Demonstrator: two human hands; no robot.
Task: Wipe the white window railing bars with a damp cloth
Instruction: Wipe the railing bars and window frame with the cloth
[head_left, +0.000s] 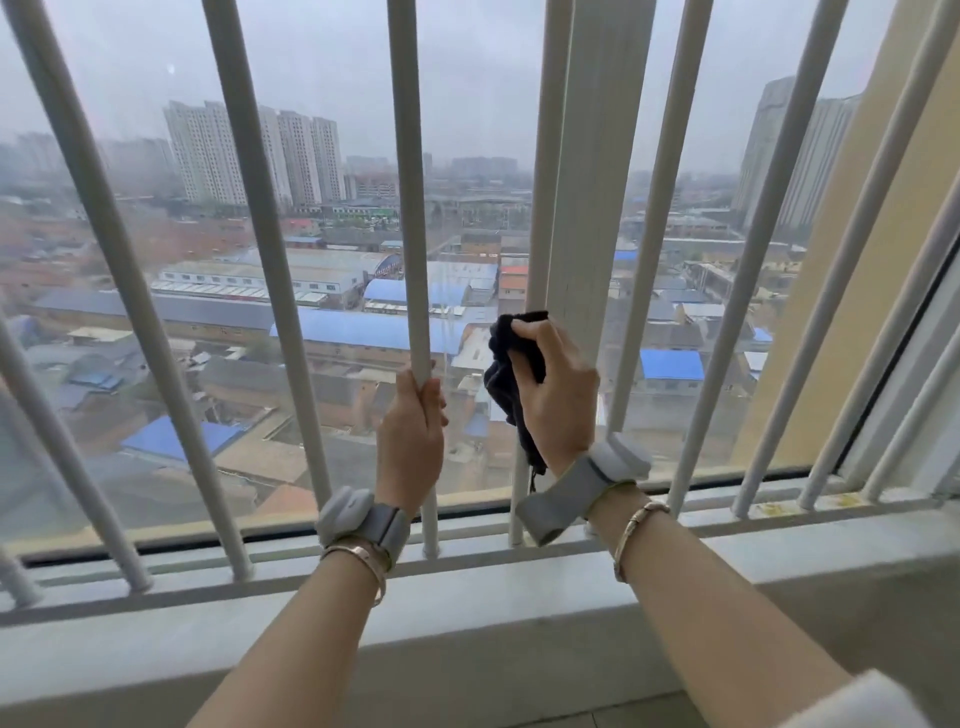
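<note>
Two hands work at the white window railing. The left hand (413, 436) wraps its fingers closed around one round vertical bar (410, 182), gripping it low down. Just to its right, the right hand (558, 395) clutches a dark, crumpled cloth (506, 374), fingers curled into the soft folds, holding it against the neighbouring bar (543, 171) beside a wide flat post (592, 156). Both bars look smooth, painted and tubular. Grey bands circle both wrists.
</note>
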